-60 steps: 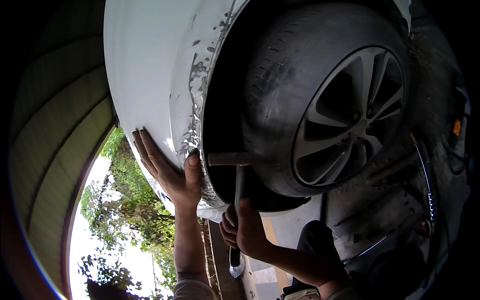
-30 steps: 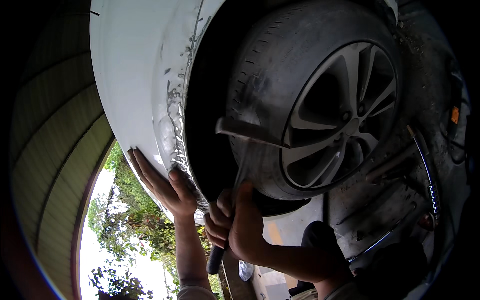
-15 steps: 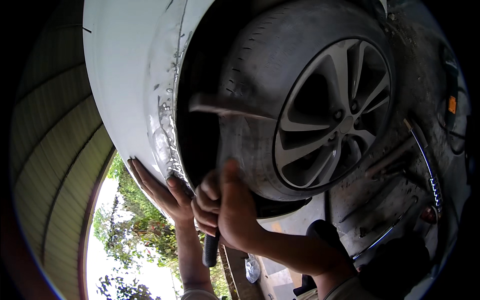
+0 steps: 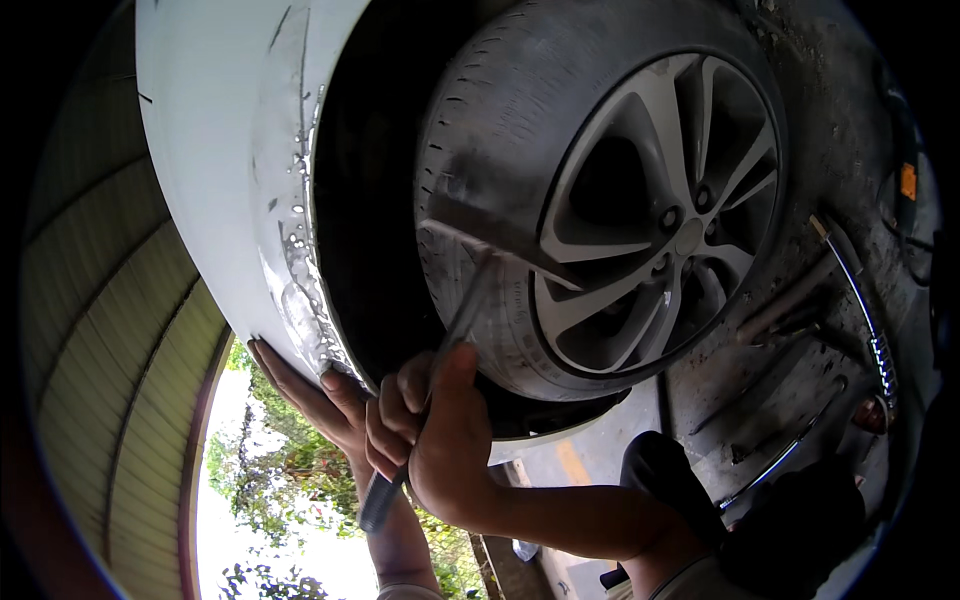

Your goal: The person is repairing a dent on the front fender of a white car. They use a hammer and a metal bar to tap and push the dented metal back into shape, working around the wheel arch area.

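In my right hand [image 4: 440, 440], the fingers are wrapped round the handle of a hammer [image 4: 465, 305]. Its long, narrow head lies in front of the tyre [image 4: 490, 130], and the dark grip end sticks out below my fist. My left hand [image 4: 325, 410] rests on the white car fender [image 4: 215, 150], fingers stretched along the panel and thumb near the wheel-arch edge. Along that edge runs a scuffed, dented strip [image 4: 300, 290] with shiny, uneven patches. The inside of the wheel arch is too dark to make out.
A grey alloy wheel [image 4: 690, 235] fills the middle right. On the dirty floor lie a shiny metal rod with a spring-like section [image 4: 880, 355], a second curved rod [image 4: 775, 475] and dark bars. An orange-marked dark object [image 4: 907, 182] lies at far right. Foliage shows at lower left.
The hammer head has swung away from the fender edge, rightward over the tyre, and its handle has tilted. My left hand stays on the panel. The whole view has shifted slightly.
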Available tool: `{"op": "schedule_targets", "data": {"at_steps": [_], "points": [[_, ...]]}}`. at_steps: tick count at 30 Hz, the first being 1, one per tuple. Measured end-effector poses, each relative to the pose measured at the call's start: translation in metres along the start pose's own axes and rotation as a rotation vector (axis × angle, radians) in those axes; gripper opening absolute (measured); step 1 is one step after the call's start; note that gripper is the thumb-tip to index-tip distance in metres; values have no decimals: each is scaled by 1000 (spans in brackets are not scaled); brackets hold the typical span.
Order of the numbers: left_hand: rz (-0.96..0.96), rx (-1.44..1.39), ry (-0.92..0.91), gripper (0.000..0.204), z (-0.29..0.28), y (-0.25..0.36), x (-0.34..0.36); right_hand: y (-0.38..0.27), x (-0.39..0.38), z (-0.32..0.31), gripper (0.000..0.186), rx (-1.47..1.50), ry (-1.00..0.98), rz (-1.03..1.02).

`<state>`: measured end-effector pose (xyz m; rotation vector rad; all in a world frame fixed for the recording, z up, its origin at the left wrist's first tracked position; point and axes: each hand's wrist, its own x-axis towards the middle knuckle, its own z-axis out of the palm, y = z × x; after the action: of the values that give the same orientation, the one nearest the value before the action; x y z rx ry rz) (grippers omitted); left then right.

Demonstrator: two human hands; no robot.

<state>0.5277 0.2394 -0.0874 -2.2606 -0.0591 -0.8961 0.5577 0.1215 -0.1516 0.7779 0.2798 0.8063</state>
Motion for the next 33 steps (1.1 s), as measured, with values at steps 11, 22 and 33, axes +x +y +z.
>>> {"op": "schedule_targets", "data": {"at_steps": [11,22,33], "points": [[-23,18,3,84,0,4,3,-1,-7,-8,52,-9,11,19],[-52,20,0,88,3,8,3,-2,16,-5,51,-159,-170,162],[-90,17,-8,92,8,9,3,-5,18,-2,51,-193,-130,228]]}}
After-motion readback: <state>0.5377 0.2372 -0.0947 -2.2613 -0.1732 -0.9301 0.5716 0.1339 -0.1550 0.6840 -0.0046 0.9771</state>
